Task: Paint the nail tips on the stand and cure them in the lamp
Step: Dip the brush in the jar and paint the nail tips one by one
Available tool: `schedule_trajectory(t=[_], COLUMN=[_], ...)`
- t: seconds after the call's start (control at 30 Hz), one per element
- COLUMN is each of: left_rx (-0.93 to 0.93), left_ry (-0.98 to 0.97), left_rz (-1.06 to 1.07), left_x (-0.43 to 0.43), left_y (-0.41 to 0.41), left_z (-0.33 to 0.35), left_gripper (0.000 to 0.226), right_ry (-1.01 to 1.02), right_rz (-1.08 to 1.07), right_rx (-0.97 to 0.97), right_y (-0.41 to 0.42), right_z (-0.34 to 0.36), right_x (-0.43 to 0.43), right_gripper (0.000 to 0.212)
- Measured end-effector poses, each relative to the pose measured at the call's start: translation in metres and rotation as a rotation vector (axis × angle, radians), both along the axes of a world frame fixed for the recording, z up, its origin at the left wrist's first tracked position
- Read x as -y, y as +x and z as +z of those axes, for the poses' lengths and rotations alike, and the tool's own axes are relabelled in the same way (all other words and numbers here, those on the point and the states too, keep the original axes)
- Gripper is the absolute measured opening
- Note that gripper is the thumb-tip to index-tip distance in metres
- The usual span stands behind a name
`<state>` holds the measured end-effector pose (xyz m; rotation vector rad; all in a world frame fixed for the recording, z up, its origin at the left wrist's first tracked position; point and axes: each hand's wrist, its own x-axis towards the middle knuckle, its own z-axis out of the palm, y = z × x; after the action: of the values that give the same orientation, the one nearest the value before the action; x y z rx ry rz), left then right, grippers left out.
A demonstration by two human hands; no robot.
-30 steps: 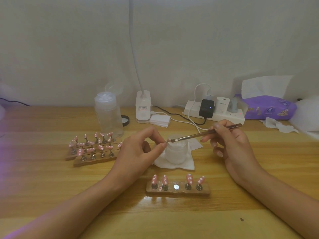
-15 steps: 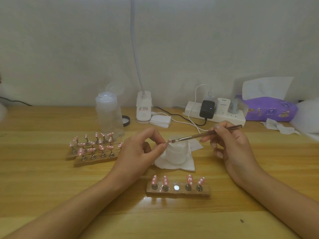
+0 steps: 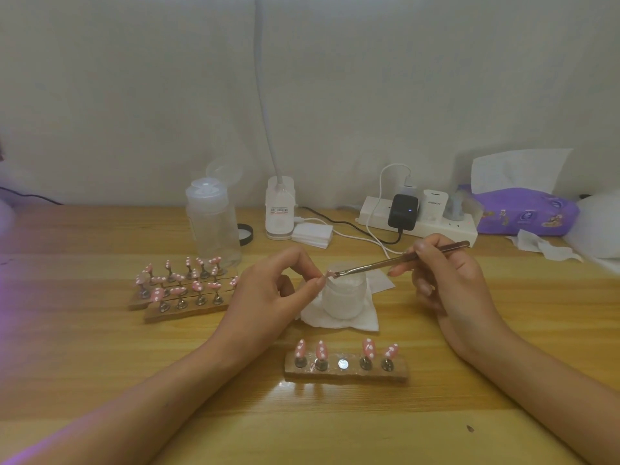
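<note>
Grip, left hand (image 3: 265, 297): thumb and forefinger pinch one small pink nail tip (image 3: 330, 273), held above the middle of the desk (image 3: 100, 380).
Grip, right hand (image 3: 446, 283): fingers closed round a thin brush (image 3: 385, 262), held like a pen, its bristles touching the pinched tip.
Jar (image 3: 344, 295): white, open, on a folded tissue (image 3: 364, 322), just under the brush end.
Front stand (image 3: 347, 372): wooden strip by the desk's near edge, with four pink, white-spotted tips on it and the middle peg bare.
Rear stands (image 3: 181, 307): two strips toward the left edge, crowded with spotted pink tips.
Progress: painting looks nearly finished, and the held tip probably belongs on the bare peg. Curing of the front stand is judged not yet done.
Lamp: only a purple glow (image 3: 5, 280) at the desk's left edge, with no curing lamp in sight.
</note>
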<state>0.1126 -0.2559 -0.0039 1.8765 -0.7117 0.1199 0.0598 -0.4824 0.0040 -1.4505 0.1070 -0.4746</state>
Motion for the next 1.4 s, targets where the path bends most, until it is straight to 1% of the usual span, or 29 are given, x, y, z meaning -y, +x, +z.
schedule_trajectory(t=[0.1, 0.2, 0.27, 0.33, 0.43, 0.5, 0.57, 0.63, 0.7, 0.77, 0.83, 0.93, 1.07, 1.2, 1.3, 1.4], left_rx=[-0.009, -0.012, -0.009, -0.008, -0.006, -0.004, -0.004, -0.001, 0.001, 0.002, 0.006, 0.006, 0.009, 0.010, 0.019, 0.044], left_ry=[-0.003, -0.006, -0.003, -0.001, -0.002, -0.001, -0.001, 0.001, 0.004, 0.004, -0.003, -0.001, 0.001, -0.010, -0.004, 0.013], left_rz=[0.003, 0.002, 0.003, 0.000, -0.006, -0.010, -0.011, -0.007, -0.009, -0.013, -0.014, -0.019, -0.014, -0.018, -0.027, -0.033], left_x=[0.0000, -0.0001, -0.0006, -0.0008, -0.0010, -0.0011, -0.0010, -0.0011, -0.0014, -0.0014, -0.0015, -0.0013, -0.0021, -0.0016, -0.0014, -0.0013], left_y=[-0.0005, -0.0007, -0.0008, -0.0011, -0.0002, -0.0001, 0.0001, 0.0001, 0.0002, 0.0002, 0.0001, 0.0008, 0.0008, 0.0009, 0.0005, 0.0000], left_z=[0.0003, 0.0004, 0.0003, 0.0002, -0.0004, -0.0006, -0.0007, -0.0006, -0.0005, -0.0006, -0.0007, -0.0013, -0.0018, -0.0012, -0.0010, -0.0007], left_gripper=[0.010, 0.011, 0.011, 0.011, 0.011, 0.010, 0.010, 0.010, 0.010, 0.010, 0.010, 0.010, 0.011, 0.012, 0.012, 0.012], right_ry=[0.032, -0.007, 0.030, 0.069, 0.033, 0.062, 0.099, 0.070, 0.040, 0.067, 0.082, 0.015, 0.030, -0.028, 0.006, 0.019], right_rz=[0.015, 0.020, -0.005, 0.013, 0.052, 0.035, 0.034, 0.062, 0.062, 0.034, 0.038, 0.068, 0.006, 0.026, -0.022, 0.025], right_rx=[0.035, 0.007, -0.008, 0.019, 0.014, -0.010, 0.010, 0.027, 0.005, -0.010, 0.020, 0.026, 0.013, 0.044, 0.000, 0.046], right_y=[-0.0001, 0.0010, 0.0024, 0.0025, 0.0027, 0.0028, 0.0024, 0.0019, 0.0026, 0.0028, 0.0018, 0.0006, 0.0018, 0.0009, 0.0023, 0.0008], right_z=[-0.0002, -0.0020, -0.0027, -0.0022, -0.0018, -0.0029, -0.0023, -0.0012, -0.0021, -0.0030, -0.0018, -0.0012, -0.0018, -0.0010, -0.0024, -0.0010], right_x=[0.0007, -0.0004, 0.0011, 0.0017, -0.0002, 0.0015, 0.0032, 0.0015, 0.0001, 0.0015, 0.0018, -0.0010, 0.0012, -0.0013, 0.0015, 0.0018], right_gripper=[0.019, 0.018, 0.018, 0.020, 0.018, 0.017, 0.017, 0.017, 0.016, 0.016, 0.018, 0.017, 0.019, 0.020, 0.019, 0.020])
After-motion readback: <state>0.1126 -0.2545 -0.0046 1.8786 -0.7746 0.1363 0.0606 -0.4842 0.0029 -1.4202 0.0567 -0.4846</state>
